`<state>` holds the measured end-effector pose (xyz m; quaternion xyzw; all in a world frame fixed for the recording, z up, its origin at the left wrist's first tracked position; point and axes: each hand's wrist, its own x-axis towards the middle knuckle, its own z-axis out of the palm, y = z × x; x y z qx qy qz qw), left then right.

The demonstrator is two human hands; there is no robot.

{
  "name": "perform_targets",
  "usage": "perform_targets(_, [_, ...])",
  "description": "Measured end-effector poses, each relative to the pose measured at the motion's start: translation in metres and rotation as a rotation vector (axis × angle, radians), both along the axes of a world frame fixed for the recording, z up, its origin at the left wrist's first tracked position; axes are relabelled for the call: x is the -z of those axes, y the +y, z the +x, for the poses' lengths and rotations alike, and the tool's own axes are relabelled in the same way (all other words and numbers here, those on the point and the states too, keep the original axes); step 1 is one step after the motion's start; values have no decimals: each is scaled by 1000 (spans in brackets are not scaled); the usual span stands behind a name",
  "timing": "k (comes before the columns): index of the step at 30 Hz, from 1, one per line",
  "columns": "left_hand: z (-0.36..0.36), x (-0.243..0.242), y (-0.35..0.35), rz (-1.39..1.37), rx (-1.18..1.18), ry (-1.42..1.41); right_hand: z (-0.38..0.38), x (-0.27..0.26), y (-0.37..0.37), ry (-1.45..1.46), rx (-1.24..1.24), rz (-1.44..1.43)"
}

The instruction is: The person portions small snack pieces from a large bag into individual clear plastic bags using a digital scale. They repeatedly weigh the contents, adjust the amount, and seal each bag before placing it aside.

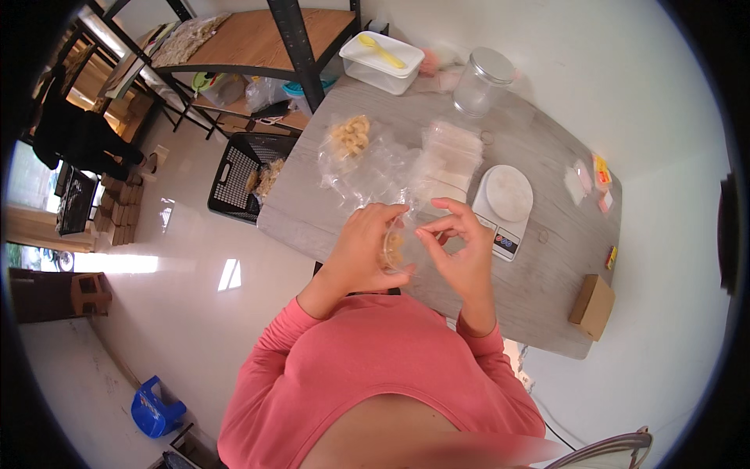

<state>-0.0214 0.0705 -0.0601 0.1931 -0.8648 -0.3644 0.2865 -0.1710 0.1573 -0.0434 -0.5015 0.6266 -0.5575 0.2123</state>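
My left hand is curved around a clear plastic container with pale yellow snack pieces in it, near the table's front edge. Just to the right, my right hand is raised with thumb and index fingertips pinched together; whether something thin is between them I cannot tell. Beyond my hands lie clear plastic bags, and one bag holds curled yellow snacks. A stack of flat clear bags lies next to a white digital kitchen scale.
A lidded plastic box with a yellow spoon and a clear jar stand at the back. A cardboard box is at the right edge. Left of the table are a black crate and shelving. A person stands far left.
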Motion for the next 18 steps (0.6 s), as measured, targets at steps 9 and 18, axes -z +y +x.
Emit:
perform_targets(9, [48, 72, -41, 271, -167, 173, -31, 139, -4, 370, 170, 368])
perform_targets(18, [46, 105, -152, 466, -172, 155, -22, 171, -20, 125, 23, 479])
